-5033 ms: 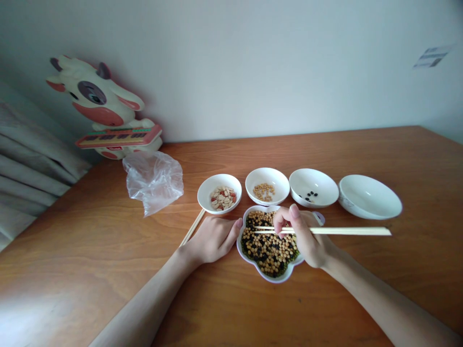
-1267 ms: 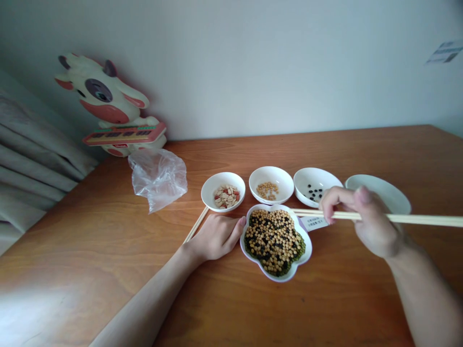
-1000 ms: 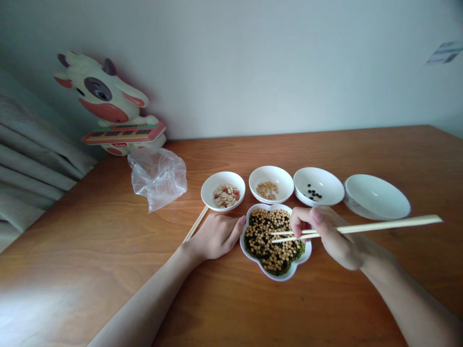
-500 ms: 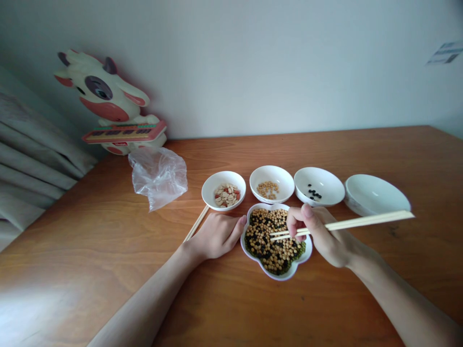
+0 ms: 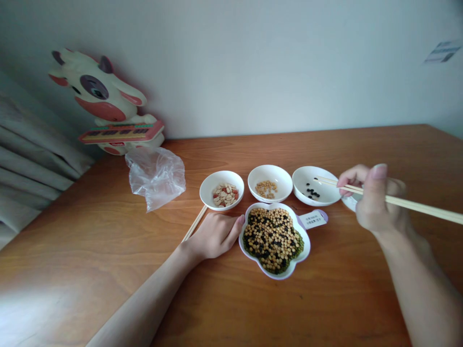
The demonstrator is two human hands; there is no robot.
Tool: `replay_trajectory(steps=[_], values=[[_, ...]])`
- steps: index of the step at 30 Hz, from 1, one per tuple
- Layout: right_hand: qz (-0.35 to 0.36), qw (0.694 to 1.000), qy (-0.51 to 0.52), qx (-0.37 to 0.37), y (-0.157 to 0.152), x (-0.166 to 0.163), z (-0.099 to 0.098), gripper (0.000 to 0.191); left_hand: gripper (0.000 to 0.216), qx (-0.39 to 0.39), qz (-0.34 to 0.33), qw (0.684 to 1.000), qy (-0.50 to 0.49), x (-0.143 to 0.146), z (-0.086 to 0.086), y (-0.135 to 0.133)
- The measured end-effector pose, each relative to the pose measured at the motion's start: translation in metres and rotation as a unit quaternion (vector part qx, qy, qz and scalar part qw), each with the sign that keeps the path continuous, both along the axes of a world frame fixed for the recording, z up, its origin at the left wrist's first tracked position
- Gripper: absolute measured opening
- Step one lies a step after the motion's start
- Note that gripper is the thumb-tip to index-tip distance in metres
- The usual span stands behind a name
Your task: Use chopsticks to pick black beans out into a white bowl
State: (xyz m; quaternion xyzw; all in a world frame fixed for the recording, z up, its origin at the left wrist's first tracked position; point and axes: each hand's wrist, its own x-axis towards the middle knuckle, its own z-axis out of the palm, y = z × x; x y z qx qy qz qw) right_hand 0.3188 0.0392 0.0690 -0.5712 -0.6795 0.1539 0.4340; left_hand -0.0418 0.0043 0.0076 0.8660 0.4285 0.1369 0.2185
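Observation:
A flower-shaped white dish [image 5: 306,251] full of mixed yellow, black and green beans sits near the table's front. My left hand [image 5: 213,236] rests curled on the table, its fingertips against the dish's left rim. My right hand [image 5: 372,200] is raised to the right and grips a pair of wooden chopsticks [image 5: 408,204]. Their tips hover over the white bowl [image 5: 327,193] that holds several black beans. I cannot see whether a bean is between the tips.
Behind the dish stand a bowl of peanuts and pale seeds [image 5: 209,192], a bowl of yellow beans [image 5: 282,177] and a bowl [image 5: 347,202] partly hidden by my right hand. A loose chopstick pair [image 5: 195,223], a crumpled plastic bag [image 5: 155,176] and a cow toy [image 5: 108,106] lie left.
My right hand has lifted the chopsticks out of the mixed dish and swung them right and back, to above the black-bean bowl. My left hand has stayed put.

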Motion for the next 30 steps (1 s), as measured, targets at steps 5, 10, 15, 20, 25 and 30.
replay_trajectory(steps=[5, 10, 15, 20, 25, 30], values=[[0.222, 0.964, 0.129, -0.072, -0.011, -0.022, -0.007, 0.077, 0.05, 0.0, -0.002, 1.0, -0.001, 0.0, 0.0, 0.001], [0.367, 0.914, 0.077, -0.154, -0.03, -0.057, -0.015, 0.07, 0.049, 0.009, 0.001, 1.0, 0.002, 0.0, 0.001, 0.0], [0.375, 0.908, 0.049, -0.179, -0.033, -0.069, -0.024, 0.07, 0.049, 0.005, 0.0, 1.0, -0.001, -0.001, 0.001, 0.0], [0.369, 0.91, 0.037, -0.183, -0.032, -0.071, -0.029, 0.065, 0.05, 0.005, 0.001, 1.0, -0.006, 0.0, 0.0, 0.0], [0.358, 0.918, 0.034, -0.17, -0.034, -0.074, -0.031, 0.064, 0.051, 0.009, -0.001, 1.0, -0.002, 0.0, 0.0, 0.001], [0.353, 0.921, 0.028, -0.164, -0.035, -0.074, -0.03, 0.069, 0.051, 0.008, -0.002, 1.0, 0.001, 0.0, 0.0, 0.0]])
